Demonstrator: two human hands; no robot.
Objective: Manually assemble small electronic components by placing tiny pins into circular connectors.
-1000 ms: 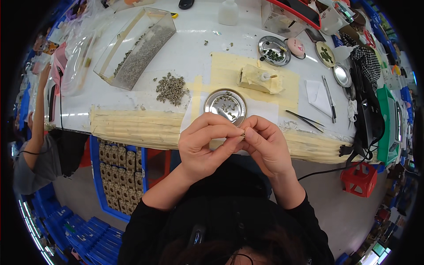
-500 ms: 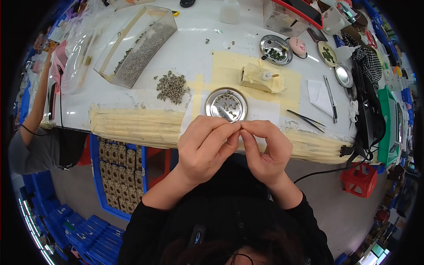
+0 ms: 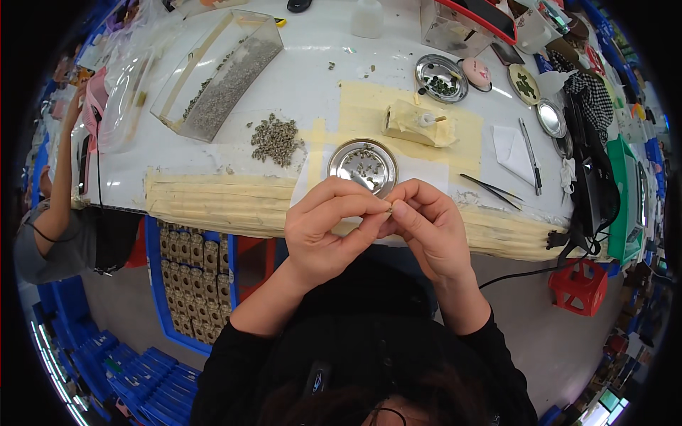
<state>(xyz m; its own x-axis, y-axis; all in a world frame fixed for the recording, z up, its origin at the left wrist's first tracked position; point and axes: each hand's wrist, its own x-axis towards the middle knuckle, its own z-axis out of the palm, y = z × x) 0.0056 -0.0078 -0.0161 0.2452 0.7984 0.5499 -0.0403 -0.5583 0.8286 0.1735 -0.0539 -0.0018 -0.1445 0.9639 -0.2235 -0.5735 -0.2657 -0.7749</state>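
My left hand and my right hand meet at the front edge of the table, both closed in a pinch. Between their fingertips is a tiny part, too small to name. Just beyond the fingers sits a round metal dish with several small greyish-green pieces in it. To its left lies a loose pile of small grey-green parts. A block wrapped in yellowish tape, with a white nozzle-like piece on top, stands past the dish to the right.
A clear bin of small parts lies at the back left. Black tweezers, a pen and white paper are to the right. Another metal dish holds dark green pieces. At far left is a co-worker's arm; below the table, a blue crate.
My right hand has turned so its thumb now lies over the tiny part, and my left fingers have spread into a looser pinch. At far left, the co-worker's arm has shifted slightly.
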